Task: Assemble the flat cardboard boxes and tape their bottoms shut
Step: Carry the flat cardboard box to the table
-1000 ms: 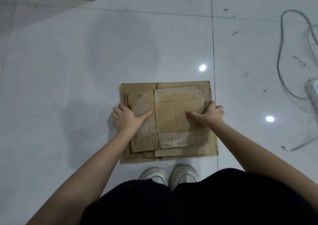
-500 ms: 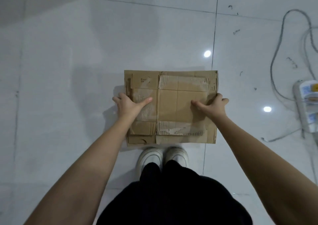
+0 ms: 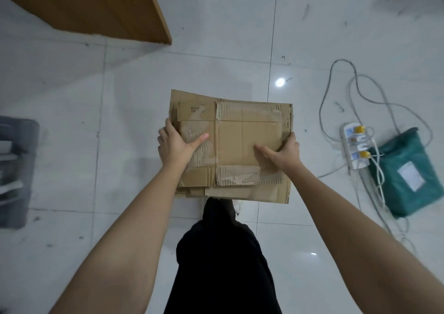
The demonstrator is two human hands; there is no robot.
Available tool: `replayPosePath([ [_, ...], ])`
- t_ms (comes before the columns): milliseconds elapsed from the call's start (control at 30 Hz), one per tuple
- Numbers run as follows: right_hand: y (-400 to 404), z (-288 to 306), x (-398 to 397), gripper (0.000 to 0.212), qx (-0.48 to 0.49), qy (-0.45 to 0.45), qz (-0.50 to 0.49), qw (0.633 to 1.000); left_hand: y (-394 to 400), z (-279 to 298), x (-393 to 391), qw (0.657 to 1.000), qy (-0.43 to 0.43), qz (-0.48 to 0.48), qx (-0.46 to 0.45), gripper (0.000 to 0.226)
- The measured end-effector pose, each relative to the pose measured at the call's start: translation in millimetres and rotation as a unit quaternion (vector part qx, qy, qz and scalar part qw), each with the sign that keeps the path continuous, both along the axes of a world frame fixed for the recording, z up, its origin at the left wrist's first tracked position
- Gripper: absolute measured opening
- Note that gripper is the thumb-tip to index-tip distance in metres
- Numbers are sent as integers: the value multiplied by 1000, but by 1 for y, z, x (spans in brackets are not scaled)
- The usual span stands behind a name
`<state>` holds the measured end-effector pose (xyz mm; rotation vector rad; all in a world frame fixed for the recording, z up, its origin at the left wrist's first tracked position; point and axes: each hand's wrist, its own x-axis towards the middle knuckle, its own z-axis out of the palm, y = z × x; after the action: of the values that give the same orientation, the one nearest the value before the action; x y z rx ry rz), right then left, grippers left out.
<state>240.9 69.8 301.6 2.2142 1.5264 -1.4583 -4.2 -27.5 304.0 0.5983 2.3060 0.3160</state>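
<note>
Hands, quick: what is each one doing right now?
Left hand: grips the left edge of the stack of flat brown cardboard boxes, thumb on top.
Right hand: grips the stack's right edge, thumb on top.

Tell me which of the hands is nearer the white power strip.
Right. The right hand grips the cardboard stack on the side facing the power strip; the left hand grips the stack's far side.

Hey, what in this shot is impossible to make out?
- Head view, flat cardboard stack: count of sheets unclear; top sheet covers the rest.
- Fingers of left hand and right hand: hidden under the stack.
- Grey object: blurred, cut off at the left edge.
- Power strip labels: too small.
</note>
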Motion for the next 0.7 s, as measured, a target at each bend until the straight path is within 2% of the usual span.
replayPosePath([
  [133, -11, 87, -8, 121, 43, 6, 49, 998, -6, 89, -1, 996, 50, -66, 23, 113],
  [233, -16, 147, -13, 111, 82, -3, 97, 992, -13, 149, -3, 988, 83, -123, 43, 107],
  [400, -13, 228, -13, 96, 127, -12, 103, 986, -16, 230, -9, 976, 64, -195, 68, 99],
  [567, -5, 288, -18, 112, 129, -12, 131, 983, -10, 280, -12, 978, 60, -184, 81, 97],
  [700, 2, 321, -21, 112, 155, 29, 118, 980, -5, 307, -24, 978, 50, -186, 85, 100],
])
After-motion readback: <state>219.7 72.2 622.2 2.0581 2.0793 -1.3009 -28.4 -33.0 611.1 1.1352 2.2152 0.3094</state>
